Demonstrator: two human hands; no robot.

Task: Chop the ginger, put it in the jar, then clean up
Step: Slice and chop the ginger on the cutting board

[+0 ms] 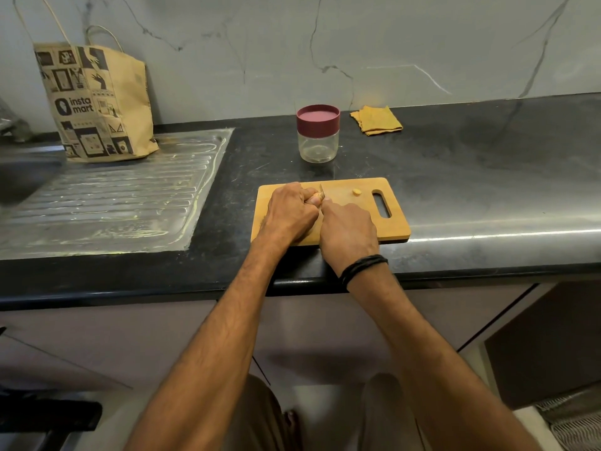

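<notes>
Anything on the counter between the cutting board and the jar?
No. In the head view, only bare black counter lies between the cutting board and the lidded jar.

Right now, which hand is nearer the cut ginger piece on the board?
Right. The right hand sits just below-left of the cut ginger piece; the left hand is farther left, holding the ginger.

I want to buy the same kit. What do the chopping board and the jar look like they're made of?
The chopping board looks like wood or bamboo: warm tan, matte, with a cut-out handle slot. The jar has a clear body, glass or hard plastic, I can't tell which. Its maroon lid looks like smooth plastic with a dull sheen.
</notes>
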